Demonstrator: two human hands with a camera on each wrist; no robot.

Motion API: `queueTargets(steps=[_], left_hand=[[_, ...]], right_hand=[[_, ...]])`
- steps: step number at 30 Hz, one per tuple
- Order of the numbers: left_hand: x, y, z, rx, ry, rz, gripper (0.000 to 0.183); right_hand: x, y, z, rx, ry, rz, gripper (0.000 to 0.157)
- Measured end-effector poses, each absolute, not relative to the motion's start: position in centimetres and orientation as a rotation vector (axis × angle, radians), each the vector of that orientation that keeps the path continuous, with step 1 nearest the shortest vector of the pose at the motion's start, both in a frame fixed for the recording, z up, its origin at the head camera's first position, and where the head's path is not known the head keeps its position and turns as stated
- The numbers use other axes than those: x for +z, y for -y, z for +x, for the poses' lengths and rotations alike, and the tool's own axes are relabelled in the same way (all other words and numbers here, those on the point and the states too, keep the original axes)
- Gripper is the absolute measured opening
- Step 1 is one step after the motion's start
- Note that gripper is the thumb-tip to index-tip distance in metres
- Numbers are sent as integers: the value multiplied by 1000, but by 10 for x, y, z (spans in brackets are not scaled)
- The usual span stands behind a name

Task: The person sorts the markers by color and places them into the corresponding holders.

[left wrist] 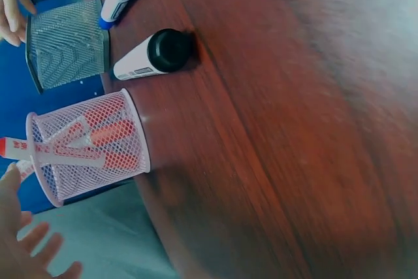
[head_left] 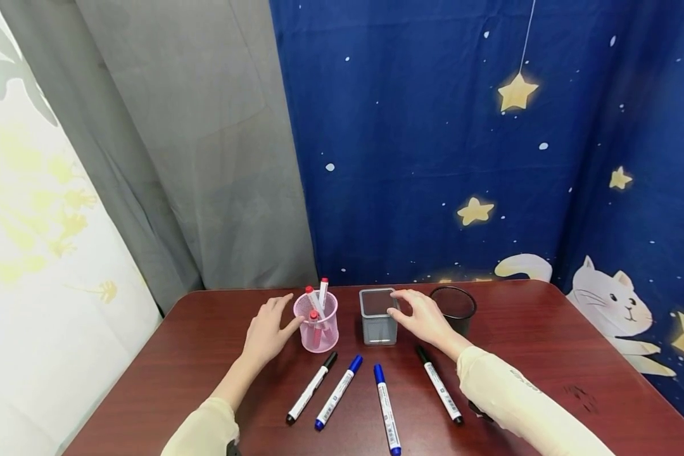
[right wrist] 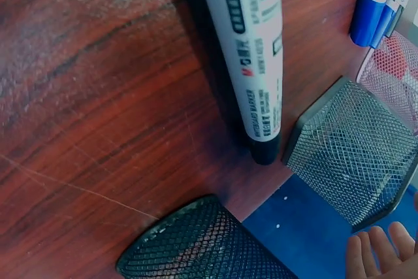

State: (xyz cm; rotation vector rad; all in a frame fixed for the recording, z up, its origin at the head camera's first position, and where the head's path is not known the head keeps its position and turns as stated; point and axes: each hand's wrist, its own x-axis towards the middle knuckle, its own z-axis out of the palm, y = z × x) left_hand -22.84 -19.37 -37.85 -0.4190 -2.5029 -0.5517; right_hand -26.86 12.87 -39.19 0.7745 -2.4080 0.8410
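My left hand [head_left: 268,329] is beside the pink round mesh pen cup [head_left: 330,330], its fingers spread and its thumb close to the cup's side. Whether the thumb touches the cup I cannot tell. Inside that cup stand red-capped markers [head_left: 323,288]. My right hand [head_left: 424,316] reaches over to the grey square mesh pen cup [head_left: 379,332], with thumb and fingers apart near its right rim. In the right wrist view its fingers [right wrist: 385,253] look loosely extended and hold nothing. Behind that hand stands a black round mesh cup [head_left: 463,324], partly hidden by it.
In front of the cups lie a black marker [head_left: 312,387], a blue marker [head_left: 339,392], another blue marker [head_left: 387,408] and, on the right, a second black marker [head_left: 439,385]. They rest on a reddish-brown table [head_left: 205,335]. A blue curtain [head_left: 410,158] hangs behind.
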Motion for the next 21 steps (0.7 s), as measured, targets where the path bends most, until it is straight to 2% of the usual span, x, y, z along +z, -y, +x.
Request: queueTargets(steps=[3,8,12,15,18,21], left_hand=[[-376,194,-223,-504,2342,-515,45],[-371,192,-206,-367,2148,-816,32],[-375,183,-190,-185,2098,-1029,32],[-384,175,-181,-69,2077,-1166,18],[-395,168,-176,12,2091,-1275,30],[-405,162,-172,119,2106,-1342,28]], right_hand=[[-394,-129,-268,843,2414,774,38],[-396,-132,-269,817,2441,753,39],[-397,-133,-271,800,2465,750,39],[-397,-133,-271,795,2464,757,39],[-396,-132,-270,789,2450,766,40],[-396,-130,-270,780,2447,762,40]])
